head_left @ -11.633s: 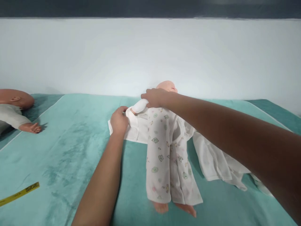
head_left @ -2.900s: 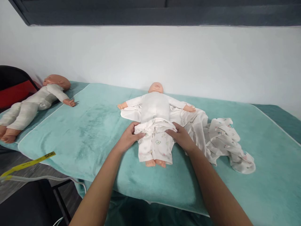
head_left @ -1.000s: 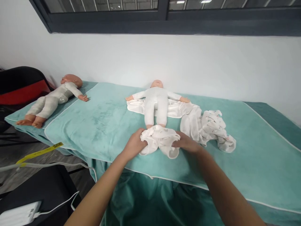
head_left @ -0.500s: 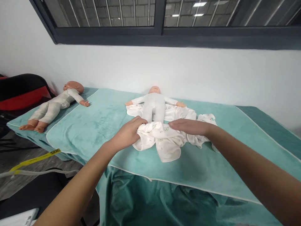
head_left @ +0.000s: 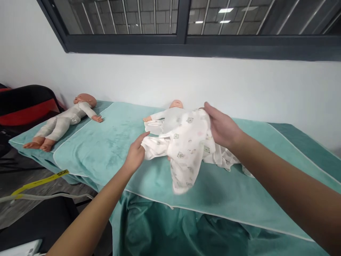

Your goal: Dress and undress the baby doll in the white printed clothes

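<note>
A baby doll (head_left: 173, 113) in a plain white bodysuit lies on its back at the far side of a teal padded table (head_left: 112, 142), partly hidden. In front of it hang printed white baby trousers (head_left: 183, 149), lifted off the pad. My right hand (head_left: 221, 126) grips their upper end, raised above the doll. My left hand (head_left: 136, 153) pinches the end of one trouser leg, low and to the left. Both hands are closed on the cloth.
A second doll (head_left: 64, 121) in a cream suit lies at the table's left end. More white cloth (head_left: 229, 160) is heaped right of the first doll. A yellow tape measure (head_left: 37, 183) and cable lie on the floor at left, beside a black and red chair (head_left: 26, 103).
The printed trousers came off the doll's legs and were bunched on the pad; now my right hand has lifted them up while my left hand holds one leg end.
</note>
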